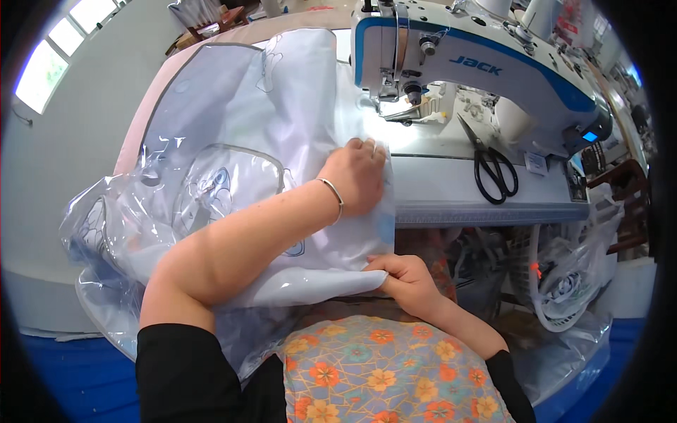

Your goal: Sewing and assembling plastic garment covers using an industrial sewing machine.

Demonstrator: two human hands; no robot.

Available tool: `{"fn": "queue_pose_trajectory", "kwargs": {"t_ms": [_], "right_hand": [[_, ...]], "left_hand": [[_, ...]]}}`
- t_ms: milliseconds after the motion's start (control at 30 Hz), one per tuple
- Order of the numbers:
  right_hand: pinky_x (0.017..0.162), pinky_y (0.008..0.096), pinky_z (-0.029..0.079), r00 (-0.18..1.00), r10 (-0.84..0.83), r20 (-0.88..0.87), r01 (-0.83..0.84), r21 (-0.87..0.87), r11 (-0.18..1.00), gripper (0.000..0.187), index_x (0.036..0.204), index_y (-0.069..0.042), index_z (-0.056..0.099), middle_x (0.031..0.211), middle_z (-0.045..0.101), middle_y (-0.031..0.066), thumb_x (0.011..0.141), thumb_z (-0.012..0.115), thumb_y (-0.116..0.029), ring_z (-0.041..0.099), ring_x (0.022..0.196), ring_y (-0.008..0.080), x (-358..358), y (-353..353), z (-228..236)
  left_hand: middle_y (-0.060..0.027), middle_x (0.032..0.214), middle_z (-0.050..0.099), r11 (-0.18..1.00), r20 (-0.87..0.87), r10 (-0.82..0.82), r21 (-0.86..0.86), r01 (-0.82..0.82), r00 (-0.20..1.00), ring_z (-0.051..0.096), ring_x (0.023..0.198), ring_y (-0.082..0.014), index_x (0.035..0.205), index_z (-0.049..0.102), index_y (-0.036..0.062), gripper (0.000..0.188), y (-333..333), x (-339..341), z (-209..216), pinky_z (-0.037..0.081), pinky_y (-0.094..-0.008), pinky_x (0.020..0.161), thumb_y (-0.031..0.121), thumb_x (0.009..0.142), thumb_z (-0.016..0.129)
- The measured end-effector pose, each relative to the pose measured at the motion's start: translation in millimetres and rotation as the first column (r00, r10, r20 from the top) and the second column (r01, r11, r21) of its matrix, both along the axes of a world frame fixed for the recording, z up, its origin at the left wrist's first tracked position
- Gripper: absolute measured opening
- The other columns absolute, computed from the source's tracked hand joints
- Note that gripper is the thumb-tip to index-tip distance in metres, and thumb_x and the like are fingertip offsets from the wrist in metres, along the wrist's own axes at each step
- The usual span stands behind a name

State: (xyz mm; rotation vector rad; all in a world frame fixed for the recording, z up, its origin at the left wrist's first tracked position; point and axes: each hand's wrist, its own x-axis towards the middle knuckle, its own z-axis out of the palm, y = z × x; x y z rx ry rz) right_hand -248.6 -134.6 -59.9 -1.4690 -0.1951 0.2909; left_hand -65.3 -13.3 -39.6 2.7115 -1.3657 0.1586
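One pale sheet [300,99] is lying left of the sewing machine [486,60] — left hand [356,176] is resting on it half-curled, grip unclear; right hand [412,285] is pinching its near edge. Probably behaving light, limp, slippery — edges are offering best hold.

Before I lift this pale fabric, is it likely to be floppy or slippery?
Probably floppy: the pale fabric lies in soft folds and bends where the right hand grips its edge. It may slide easily, since its surface looks glossy.
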Motion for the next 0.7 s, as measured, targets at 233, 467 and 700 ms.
{"fn": "queue_pose_trajectory", "kwargs": {"t_ms": [233, 467, 700], "right_hand": [[0.09, 0.0294, 0.05, 0.956, 0.006, -0.294, 0.038, 0.144, 0.989, 0.013, 0.097, 0.004, 0.069, 0.093, 0.069, 0.0045, 0.096, 0.059, -0.004, 0.061, 0.087, 0.0099, 21.7, -8.9, -7.5], [0.076, 0.0249, 0.049, 0.99, -0.139, -0.039, 0.141, 0.066, 0.988, 0.014, 0.1, 0.004, 0.069, 0.086, 0.069, 0.0006, 0.093, 0.06, -0.005, 0.058, 0.081, 0.0068, 59.6, -15.2, -7.5], [0.08, 0.0254, 0.048, 0.996, -0.084, -0.029, 0.082, -0.072, 0.994, 0.012, 0.098, 0.001, 0.07, 0.089, 0.069, 0.0002, 0.093, 0.061, -0.005, 0.059, 0.085, 0.0073, 84.7, -23.9, 2.3]], "left_hand": [[-0.0179, 0.129, 0.058, 0.993, 0.016, -0.013, 0.12, 0.011, 1.0, 0.056, 0.117, -0.0288, 0.13, 0.057, -0.0012, 0.053, -4.3, 12.9, -5.8, 0.048, -0.04, 0.096, 0.027, 0.086, 0.056], [-0.0193, 0.108, 0.062, 0.997, -0.053, -0.001, 0.081, 0.005, 0.999, 0.059, 0.107, -0.0325, 0.107, 0.063, -0.0033, 0.037, -9.8, 28.6, 0.0, 0.047, -0.0425, 0.095, 0.019, 0.078, 0.058], [-0.0178, 0.103, 0.061, 0.984, -0.067, 0.018, -0.173, -0.029, 0.998, 0.059, 0.104, -0.0343, 0.092, 0.06, -0.0002, 0.021, -8.3, 44.4, -13.5, 0.05, -0.044, 0.089, 0.013, 0.076, 0.059]]}}
